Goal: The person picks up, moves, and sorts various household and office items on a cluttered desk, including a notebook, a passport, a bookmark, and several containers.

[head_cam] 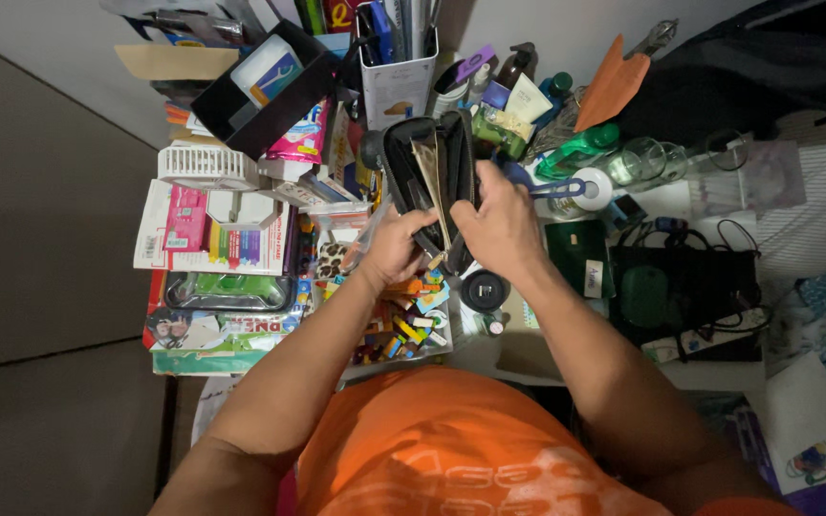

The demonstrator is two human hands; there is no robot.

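Black zip wallet, spread open and upright above the cluttered desk, gripped at its lower edge by the left hand and at its right flap by the right hand, fingers dipping toward the tan lining. Judged mid-search through the compartments; next calls for a steady left grip while right fingertips part the slots, clear of the toy blocks beneath.

The lower end of the pouch is covered by both hands. The left hand fingers are hidden behind the pouch edge; the right hand fingertips are lost inside the opening. The pouch contents cannot be made out. The table is largely buried under clutter. The cup contents are cut off by the top edge.
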